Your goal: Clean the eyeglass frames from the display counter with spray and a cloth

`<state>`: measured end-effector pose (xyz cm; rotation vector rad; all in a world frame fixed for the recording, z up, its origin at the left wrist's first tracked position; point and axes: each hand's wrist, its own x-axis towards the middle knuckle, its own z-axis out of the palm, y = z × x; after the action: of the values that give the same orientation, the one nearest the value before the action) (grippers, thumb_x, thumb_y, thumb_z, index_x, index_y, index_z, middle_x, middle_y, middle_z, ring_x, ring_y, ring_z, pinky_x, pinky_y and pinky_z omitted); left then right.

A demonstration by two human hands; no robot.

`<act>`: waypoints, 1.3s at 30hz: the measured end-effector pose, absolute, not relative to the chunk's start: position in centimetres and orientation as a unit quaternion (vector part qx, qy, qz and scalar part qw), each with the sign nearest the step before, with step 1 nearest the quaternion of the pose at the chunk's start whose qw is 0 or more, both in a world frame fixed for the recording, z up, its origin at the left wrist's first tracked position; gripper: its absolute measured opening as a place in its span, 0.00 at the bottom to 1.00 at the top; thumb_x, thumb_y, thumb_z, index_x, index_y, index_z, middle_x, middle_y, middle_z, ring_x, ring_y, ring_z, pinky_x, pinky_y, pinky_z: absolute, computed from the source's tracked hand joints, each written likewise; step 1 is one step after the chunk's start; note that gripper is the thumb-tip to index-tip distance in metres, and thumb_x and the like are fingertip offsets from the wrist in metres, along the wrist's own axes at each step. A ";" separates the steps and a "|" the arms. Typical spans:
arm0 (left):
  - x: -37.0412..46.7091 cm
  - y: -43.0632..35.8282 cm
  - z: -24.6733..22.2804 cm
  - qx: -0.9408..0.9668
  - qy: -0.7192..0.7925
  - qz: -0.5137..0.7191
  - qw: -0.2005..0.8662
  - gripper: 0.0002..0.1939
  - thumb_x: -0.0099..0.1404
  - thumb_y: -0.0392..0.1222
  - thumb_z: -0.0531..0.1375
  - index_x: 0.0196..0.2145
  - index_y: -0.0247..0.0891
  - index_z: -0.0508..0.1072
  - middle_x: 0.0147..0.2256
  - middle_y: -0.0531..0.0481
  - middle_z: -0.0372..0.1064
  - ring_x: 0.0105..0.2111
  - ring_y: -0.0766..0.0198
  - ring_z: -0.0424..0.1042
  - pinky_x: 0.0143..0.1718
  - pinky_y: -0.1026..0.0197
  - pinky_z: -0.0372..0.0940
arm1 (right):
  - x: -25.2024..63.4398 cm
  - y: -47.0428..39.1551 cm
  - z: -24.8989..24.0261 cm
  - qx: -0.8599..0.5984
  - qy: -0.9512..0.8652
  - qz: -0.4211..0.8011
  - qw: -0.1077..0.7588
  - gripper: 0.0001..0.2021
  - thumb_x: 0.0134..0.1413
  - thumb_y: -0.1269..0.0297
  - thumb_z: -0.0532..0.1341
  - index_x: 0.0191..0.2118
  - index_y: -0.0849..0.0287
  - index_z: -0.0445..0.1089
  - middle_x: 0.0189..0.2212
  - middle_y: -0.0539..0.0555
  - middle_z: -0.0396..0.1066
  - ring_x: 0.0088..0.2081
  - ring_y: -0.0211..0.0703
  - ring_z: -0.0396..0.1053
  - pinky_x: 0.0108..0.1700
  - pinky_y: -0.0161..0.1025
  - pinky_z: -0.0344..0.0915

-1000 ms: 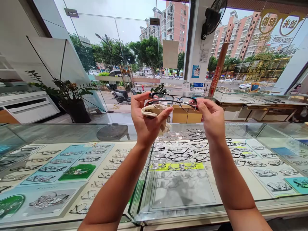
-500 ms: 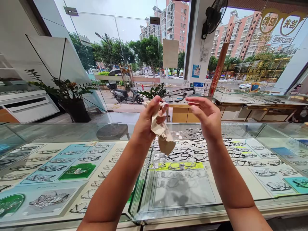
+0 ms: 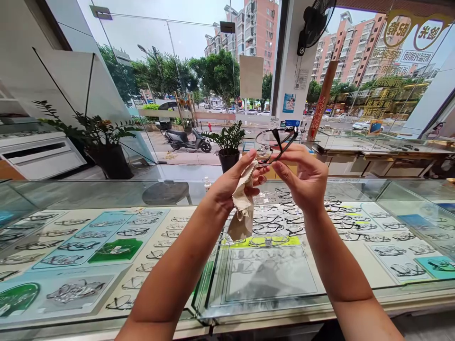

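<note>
Hands raised above glass counter, 2 grips closed, left pinching cloth, both holding eyeglasses

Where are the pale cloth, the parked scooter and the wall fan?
Pale cloth (image 3: 241, 228): head view, its hanging lower end.
Parked scooter (image 3: 177, 139): head view, its rear body.
Wall fan (image 3: 314, 22): head view, its dark head.

One left hand and one right hand, one pair of glasses between them, one cloth. Under the glass tabletop, dozens of display frames, overlapping too much for an exact count; two green trays, one by its near left corner. Farther off, two potted plants, one stool, one wall fan.
</note>
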<state>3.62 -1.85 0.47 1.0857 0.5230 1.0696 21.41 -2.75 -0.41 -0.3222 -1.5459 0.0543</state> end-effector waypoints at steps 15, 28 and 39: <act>1.4 -2.1 -5.1 0.618 0.335 0.503 0.502 0.37 0.51 0.77 0.70 0.35 0.38 0.74 0.26 0.52 0.68 0.19 0.69 0.60 0.18 0.66 0.53 | 27.2 -8.8 -0.3 -0.282 -0.714 0.026 0.640 0.04 0.64 0.57 0.71 0.41 0.47 0.82 0.45 0.51 0.83 0.50 0.52 0.80 0.58 0.56 0.76; -3.8 2.4 -12.8 0.514 0.497 0.678 0.172 0.08 0.60 0.44 0.65 0.32 0.38 0.72 0.28 0.55 0.68 0.26 0.67 0.68 0.28 0.64 0.61 | 36.2 -11.4 -14.6 -0.432 -0.821 -0.231 0.294 0.07 0.71 0.69 0.62 0.45 0.55 0.79 0.50 0.58 0.84 0.53 0.56 0.78 0.53 0.53 0.71; -3.9 3.0 -13.9 0.552 0.514 0.644 0.127 0.11 0.64 0.49 0.64 0.35 0.38 0.73 0.30 0.53 0.67 0.29 0.64 0.68 0.32 0.62 0.62 | 37.9 -11.2 -21.3 -0.452 -0.846 -0.245 0.139 0.10 0.70 0.74 0.60 0.44 0.57 0.80 0.55 0.58 0.82 0.56 0.54 0.75 0.57 0.52 0.67</act>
<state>-3.89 2.98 -13.88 1.6079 1.4970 1.8741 37.88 -11.20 -21.31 -1.3078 -2.4471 -0.7070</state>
